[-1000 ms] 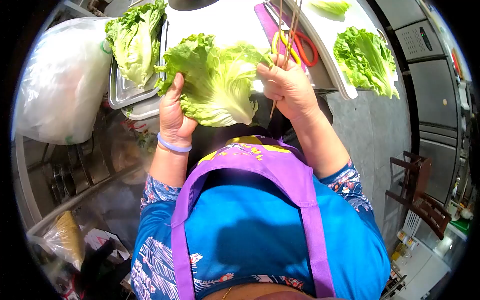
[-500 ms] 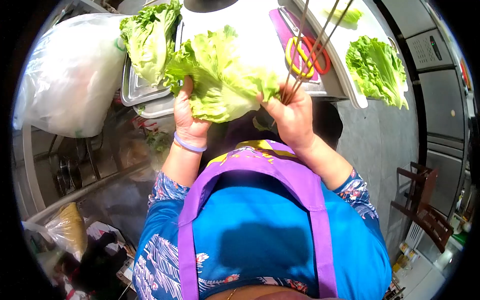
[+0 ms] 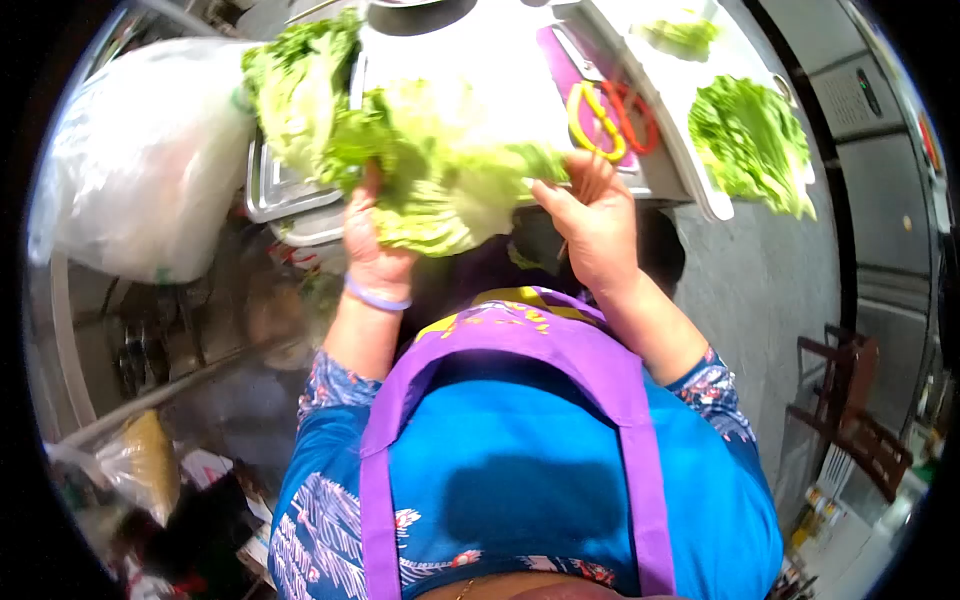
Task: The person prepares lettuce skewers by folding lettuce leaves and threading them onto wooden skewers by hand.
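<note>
A broad, pale green lettuce leaf (image 3: pixel 440 190) is stretched between my two hands above the near edge of the table. My left hand (image 3: pixel 375 240), wearing a lilac band at the wrist, grips its left side with the thumb on top. The leaf's right edge is pinched by my right hand (image 3: pixel 605 220). A thin brown stick end (image 3: pixel 563 250) pokes out below that hand; the rest of the stick is hidden or blurred. Just behind the leaf on the left, more lettuce (image 3: pixel 300 100) lies over a metal tray (image 3: pixel 265 195).
Yellow- and red-handled scissors (image 3: pixel 597 120) lie on a purple cloth or sheet beyond my right hand. Farther right, a white tray (image 3: pixel 716 205) carries lettuce leaves (image 3: pixel 750 145). A bulging plastic bag (image 3: pixel 150 160) stands at the left. A wooden chair (image 3: pixel 850 400) is at the lower right.
The long brown sticks that rose from my right hand no longer show above it. The leaf has dropped slightly towards me, and the right hand has turned a little.
</note>
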### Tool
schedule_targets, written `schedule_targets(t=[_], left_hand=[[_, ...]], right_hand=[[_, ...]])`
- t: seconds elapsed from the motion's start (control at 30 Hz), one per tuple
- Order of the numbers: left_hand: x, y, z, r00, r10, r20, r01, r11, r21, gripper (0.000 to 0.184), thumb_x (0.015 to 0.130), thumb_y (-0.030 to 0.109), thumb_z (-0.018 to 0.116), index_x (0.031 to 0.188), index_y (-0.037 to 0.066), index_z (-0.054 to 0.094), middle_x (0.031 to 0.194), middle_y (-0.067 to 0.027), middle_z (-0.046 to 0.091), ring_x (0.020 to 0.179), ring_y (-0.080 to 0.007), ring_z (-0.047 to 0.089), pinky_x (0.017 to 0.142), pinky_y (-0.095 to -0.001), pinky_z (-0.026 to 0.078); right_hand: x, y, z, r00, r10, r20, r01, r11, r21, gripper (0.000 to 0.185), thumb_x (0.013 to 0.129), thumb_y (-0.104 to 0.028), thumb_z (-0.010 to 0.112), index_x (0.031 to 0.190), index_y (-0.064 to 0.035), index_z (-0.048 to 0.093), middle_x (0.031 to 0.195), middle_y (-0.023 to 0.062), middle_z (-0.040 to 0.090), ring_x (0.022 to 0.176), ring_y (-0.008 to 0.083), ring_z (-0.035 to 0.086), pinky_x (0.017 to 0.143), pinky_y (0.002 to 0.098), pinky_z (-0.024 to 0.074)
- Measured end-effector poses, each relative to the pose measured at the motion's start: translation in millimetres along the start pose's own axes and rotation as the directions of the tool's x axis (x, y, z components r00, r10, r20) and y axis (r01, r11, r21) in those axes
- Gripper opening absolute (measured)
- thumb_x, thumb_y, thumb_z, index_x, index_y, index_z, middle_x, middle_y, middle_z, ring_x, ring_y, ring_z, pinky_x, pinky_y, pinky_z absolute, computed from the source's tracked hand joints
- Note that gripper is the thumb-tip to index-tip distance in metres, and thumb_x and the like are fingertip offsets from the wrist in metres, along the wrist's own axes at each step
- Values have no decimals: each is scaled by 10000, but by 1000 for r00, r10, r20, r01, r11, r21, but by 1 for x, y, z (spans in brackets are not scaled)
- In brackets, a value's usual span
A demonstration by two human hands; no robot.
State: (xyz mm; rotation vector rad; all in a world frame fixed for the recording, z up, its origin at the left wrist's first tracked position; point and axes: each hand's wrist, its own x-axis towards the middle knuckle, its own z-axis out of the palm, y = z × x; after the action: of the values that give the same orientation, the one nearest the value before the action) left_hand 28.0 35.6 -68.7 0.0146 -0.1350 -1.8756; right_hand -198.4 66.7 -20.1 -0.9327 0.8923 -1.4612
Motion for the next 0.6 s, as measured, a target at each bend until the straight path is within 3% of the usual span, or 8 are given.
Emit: schedule_targets(t=[0.03,0.13,0.17,0.23,0.3,0.33,0.47,0.6], left_hand=[[2,0,4,999,8,51,-11,998,58,358,970,216,462,1269,29,521,1296,-147,542,1202,-304,505,1058,-493,348],[-12,8,31,994,9,-111,5,992,124,434,967,294,457,1319,41,478,1336,-152,503,1240,-319,465,1075,-524,302],[-17,5,36,991,4,-131,12,993,121,465,966,321,455,1339,44,459,1354,-153,486,1254,-325,450,1080,-533,288],[-25,-6,43,997,45,-56,-38,992,120,499,968,350,446,1362,44,429,1387,-142,453,1270,-322,423,1094,-514,263],[-29,-11,46,997,-43,-58,45,999,29,475,968,293,453,1370,45,411,1381,-131,456,1297,-297,388,1106,-490,256],[-31,-11,45,997,-46,-55,48,998,34,475,968,293,453,1370,45,411,1381,-131,456,1297,-297,388,1106,-490,256],[-31,-16,33,991,34,-127,-19,993,117,448,966,277,471,1349,46,446,1369,-130,473,1267,-294,426,1094,-473,281],[-25,-48,49,988,-85,-125,108,975,192,479,966,321,453,1361,52,431,1381,-125,463,1267,-291,434,1095,-466,290]], right_hand=[[2,-2,-8,999,0,-50,-7,989,-149,313,796,-31,697,1081,27,582,1010,88,627,915,124,590,800,253,488],[-4,-2,-27,998,42,-46,-51,976,-213,434,788,-106,713,1153,48,536,1025,102,615,945,148,596,825,267,484],[-10,-1,-25,989,146,24,-138,968,-207,453,799,-140,710,1171,42,526,1008,88,614,879,111,581,722,231,483],[-23,-9,-14,872,454,182,-469,882,47,494,806,-172,724,1201,27,505,879,38,583,676,53,509,540,185,404],[-33,1,-9,768,498,402,-624,723,296,506,810,-223,735,1198,-3,496,755,-27,488,525,17,359,439,175,265],[-35,0,-7,783,446,433,-592,747,302,490,821,-274,728,1169,-21,494,683,-72,403,465,12,296,418,188,236],[-34,-20,-19,786,472,399,-594,754,280,283,843,-212,679,1027,-27,570,668,-81,427,458,-4,294,409,187,228],[-38,-42,-10,901,409,146,-434,860,269,261,816,-81,648,1064,-8,606,896,20,661,671,77,582,550,207,442]])
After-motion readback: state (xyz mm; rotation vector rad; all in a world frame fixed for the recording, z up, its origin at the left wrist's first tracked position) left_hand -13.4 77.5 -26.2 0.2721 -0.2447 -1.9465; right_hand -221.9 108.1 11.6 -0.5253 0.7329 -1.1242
